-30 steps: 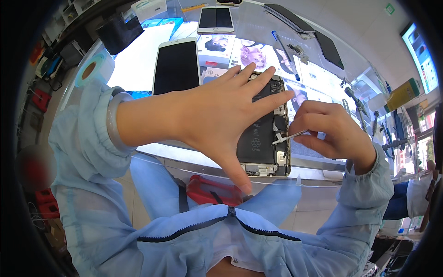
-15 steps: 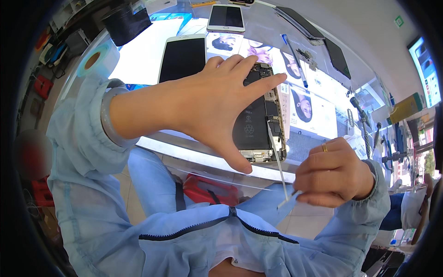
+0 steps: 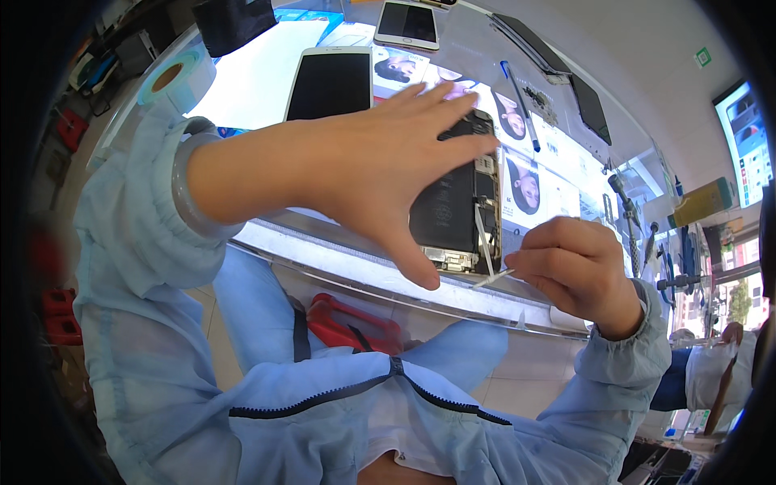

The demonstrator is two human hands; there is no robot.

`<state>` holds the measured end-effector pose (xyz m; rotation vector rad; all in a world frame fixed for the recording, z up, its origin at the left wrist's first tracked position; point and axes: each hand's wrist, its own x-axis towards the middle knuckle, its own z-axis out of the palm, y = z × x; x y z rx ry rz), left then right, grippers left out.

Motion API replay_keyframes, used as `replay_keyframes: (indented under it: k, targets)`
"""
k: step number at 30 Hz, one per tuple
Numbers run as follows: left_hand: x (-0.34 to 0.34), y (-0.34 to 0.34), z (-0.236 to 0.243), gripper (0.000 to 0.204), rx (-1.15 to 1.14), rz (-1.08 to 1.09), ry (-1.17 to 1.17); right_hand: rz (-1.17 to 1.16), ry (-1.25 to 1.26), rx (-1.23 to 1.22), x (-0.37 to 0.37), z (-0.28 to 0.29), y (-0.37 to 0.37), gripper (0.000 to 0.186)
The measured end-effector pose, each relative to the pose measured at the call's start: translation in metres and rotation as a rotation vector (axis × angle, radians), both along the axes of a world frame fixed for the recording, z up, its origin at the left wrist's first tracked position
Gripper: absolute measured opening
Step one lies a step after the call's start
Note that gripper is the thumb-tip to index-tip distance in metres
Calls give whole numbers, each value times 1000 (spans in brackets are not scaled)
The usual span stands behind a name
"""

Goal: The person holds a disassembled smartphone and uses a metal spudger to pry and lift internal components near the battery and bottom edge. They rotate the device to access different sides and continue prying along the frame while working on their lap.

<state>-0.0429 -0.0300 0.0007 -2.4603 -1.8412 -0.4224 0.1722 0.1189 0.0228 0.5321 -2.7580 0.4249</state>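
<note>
An opened phone (image 3: 442,214), its black battery and boards exposed, lies on the glass counter (image 3: 323,242) near its front edge. My left hand (image 3: 356,170) is spread over the phone, fingers apart, covering much of its left and upper part. A thin white strip (image 3: 485,242) runs from the battery's right side down past the phone's lower right corner. My right hand (image 3: 578,267), at the lower right of the phone, pinches a thin tool (image 3: 493,278) that meets the strip's lower end. A white phone (image 3: 327,81) with a dark screen lies behind my left hand.
Further back are another phone (image 3: 406,24), dark slabs (image 3: 588,109), a pen (image 3: 517,105) and a black container (image 3: 234,20). A tape roll (image 3: 170,77) is at left. Tools (image 3: 626,202), a yellow bottle (image 3: 702,202) and a monitor (image 3: 740,137) are at right, with a person (image 3: 711,372) below them.
My right hand moved down from the phone's side, drawing the white strip out long, then rose slightly. My left hand stays spread on the phone; both shifted a little upward in view.
</note>
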Motion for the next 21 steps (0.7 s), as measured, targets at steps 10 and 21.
replay_keyframes:
  k: [10, 21]
  targets:
    - [8, -2, 0, 93, 19, -80, -114, 20, 3, -8, -2, -4, -6, 20]
    - [10, -9, -2, 93, 55, 58, -30, 94, -94, -142, 3, -2, -4, 14]
